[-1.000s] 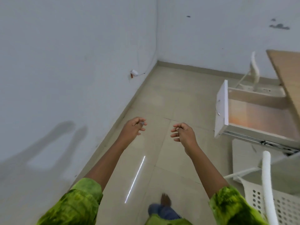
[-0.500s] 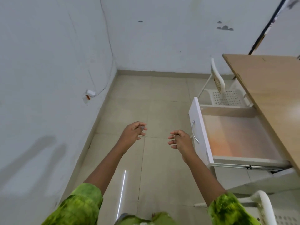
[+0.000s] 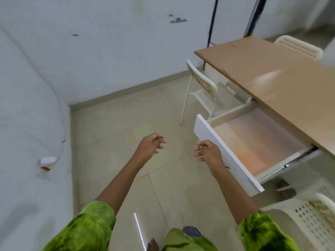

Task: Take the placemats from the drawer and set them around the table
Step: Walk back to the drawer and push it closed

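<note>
A white drawer (image 3: 226, 156) stands pulled out from under the wooden table (image 3: 290, 78) at the right. Its inside (image 3: 257, 140) shows a pale, smooth surface with an orange tint; I cannot make out a separate placemat. My right hand (image 3: 208, 153) hovers just left of the drawer's front panel, fingers loosely curled, holding nothing. My left hand (image 3: 149, 147) hangs in the air further left over the floor, also loosely curled, with nothing in it.
A white perforated chair (image 3: 208, 91) stands beyond the drawer, another chair (image 3: 299, 46) behind the table, a third (image 3: 317, 214) at my lower right. White walls close in on the left and ahead, with a small wall fitting (image 3: 47, 161). Tiled floor lies below.
My view has swung to the right, bringing the table and open drawer further into sight. Both hands keep the same curled pose; the right hand now sits beside the drawer front.
</note>
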`<state>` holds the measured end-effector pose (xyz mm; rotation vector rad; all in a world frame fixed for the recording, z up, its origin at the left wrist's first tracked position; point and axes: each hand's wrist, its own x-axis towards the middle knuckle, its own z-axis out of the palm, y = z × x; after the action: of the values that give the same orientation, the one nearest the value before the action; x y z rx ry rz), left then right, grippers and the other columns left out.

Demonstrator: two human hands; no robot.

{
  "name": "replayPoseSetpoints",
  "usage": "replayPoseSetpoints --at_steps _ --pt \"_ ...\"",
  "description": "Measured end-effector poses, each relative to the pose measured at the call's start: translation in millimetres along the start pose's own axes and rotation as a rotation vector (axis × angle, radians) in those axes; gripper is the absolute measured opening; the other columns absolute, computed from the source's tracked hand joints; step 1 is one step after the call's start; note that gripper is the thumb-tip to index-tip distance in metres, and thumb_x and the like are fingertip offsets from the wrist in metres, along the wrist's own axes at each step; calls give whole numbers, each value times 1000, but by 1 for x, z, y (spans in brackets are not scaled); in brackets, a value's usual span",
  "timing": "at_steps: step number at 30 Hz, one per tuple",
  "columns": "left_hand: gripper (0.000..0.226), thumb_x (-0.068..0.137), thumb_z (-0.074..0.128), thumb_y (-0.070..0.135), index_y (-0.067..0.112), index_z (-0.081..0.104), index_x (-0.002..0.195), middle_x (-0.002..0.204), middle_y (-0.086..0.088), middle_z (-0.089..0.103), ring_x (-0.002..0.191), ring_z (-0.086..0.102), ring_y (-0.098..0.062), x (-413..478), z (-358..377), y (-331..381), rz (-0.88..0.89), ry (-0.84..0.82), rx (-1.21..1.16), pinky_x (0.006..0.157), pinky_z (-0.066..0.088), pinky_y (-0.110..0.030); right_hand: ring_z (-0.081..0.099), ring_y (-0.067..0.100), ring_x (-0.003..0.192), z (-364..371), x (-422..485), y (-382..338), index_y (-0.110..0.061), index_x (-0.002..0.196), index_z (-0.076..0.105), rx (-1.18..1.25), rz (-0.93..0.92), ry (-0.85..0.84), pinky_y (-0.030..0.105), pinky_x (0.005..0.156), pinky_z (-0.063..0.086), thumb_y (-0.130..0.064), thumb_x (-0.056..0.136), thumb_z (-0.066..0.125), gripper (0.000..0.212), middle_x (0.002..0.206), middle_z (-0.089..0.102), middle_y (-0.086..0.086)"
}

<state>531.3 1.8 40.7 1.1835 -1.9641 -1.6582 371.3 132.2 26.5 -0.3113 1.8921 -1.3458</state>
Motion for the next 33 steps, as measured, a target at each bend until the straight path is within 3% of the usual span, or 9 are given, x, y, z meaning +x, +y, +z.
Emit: replayPoseSetpoints --at_steps 14,21,24,25,27,29,33 --pt "18 96 44 17 16 59 104 96 2 65 87 61 -18 132 56 22 -15 -426 84 71 46 -26 52 18 59 -22 50 11 -8 89 53 237 162 358 25 54 39 4 89 31 25 77 55 5" --pt "20 95 47 23 12 55 109 106 -6 62 85 58 -19 178 98 17 -211 -658 107 69 47 -28 51 18 57 -28 55 41 -12 87 51 355 335 578 25 53 38 1 89 34 22 74 54 4" --pt "40 93 49 32 10 47 127 118 -10 53 99 56 -27 198 108 15 -395 -718 -25 77 50 -37 50 19 62 -24 55 49 -10 100 52 468 426 766 26 55 37 -9 92 38 16 74 49 3" --pt "49 93 49 36 13 40 135 126 -11 48 107 54 -31 203 111 14 -468 -733 -93 82 49 -43 52 22 72 -23 54 51 -10 111 51 548 437 815 28 60 41 -16 94 41 21 81 49 3" --pt "63 92 47 43 19 23 145 146 -12 31 128 40 -39 211 115 16 -601 -753 -232 96 42 -55 52 32 109 -20 56 52 -15 133 41 784 434 868 40 88 46 -34 96 42 42 114 49 5" --pt "75 91 41 52 21 6 149 157 -9 10 140 21 -41 220 120 20 -692 -771 -339 104 30 -62 39 35 130 -20 60 52 -17 141 33 1048 346 927 49 106 33 -43 95 41 53 145 34 7" --pt "84 89 32 63 17 -4 149 159 -9 -1 145 10 -33 233 135 31 -719 -815 -419 112 15 -59 43 30 115 -25 69 49 -14 147 20 1375 164 990 45 107 31 -52 93 38 69 155 22 5"
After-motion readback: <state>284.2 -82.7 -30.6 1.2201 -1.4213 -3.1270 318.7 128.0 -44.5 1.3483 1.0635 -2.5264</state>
